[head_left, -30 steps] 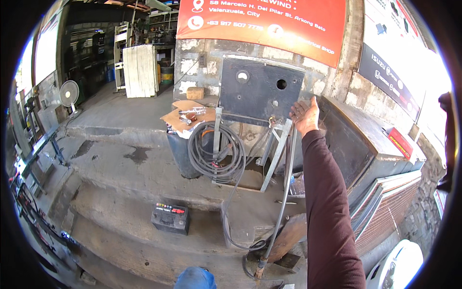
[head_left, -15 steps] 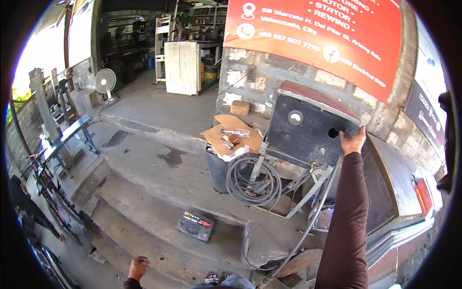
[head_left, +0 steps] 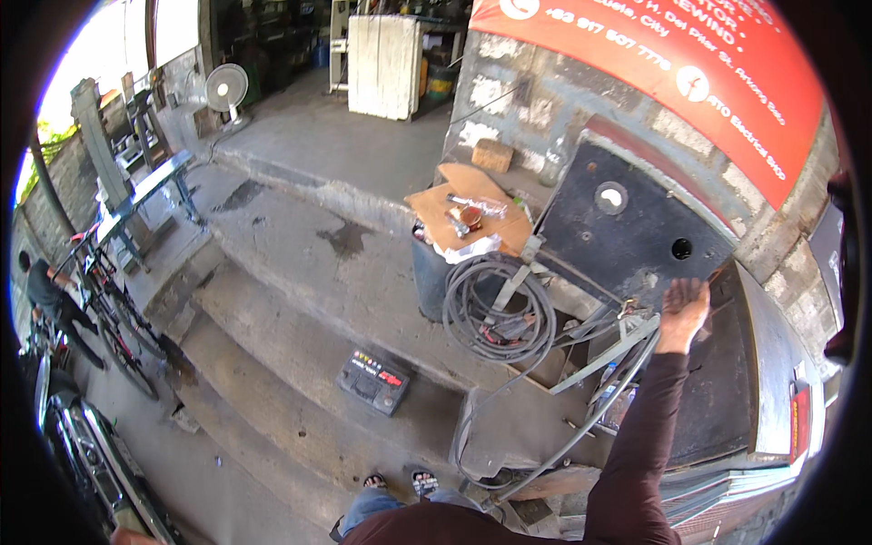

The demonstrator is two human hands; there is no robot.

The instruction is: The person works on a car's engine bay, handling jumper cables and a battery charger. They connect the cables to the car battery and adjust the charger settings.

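At upper right, our right hand (head_left: 683, 304) rests open-palmed, gripping nothing, on the tilted black metal panel's (head_left: 627, 238) lower edge; our left hand is unseen.

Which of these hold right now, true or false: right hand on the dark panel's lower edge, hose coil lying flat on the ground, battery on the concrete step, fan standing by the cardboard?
1. The right hand is at the lower edge of the dark metal panel. True.
2. The coiled hose lies flat on the ground. False: it hangs upright against a blue drum.
3. A car battery sits on the concrete step. True.
4. The white fan stands beside the cardboard sheet. False: it stands far off, at upper left.
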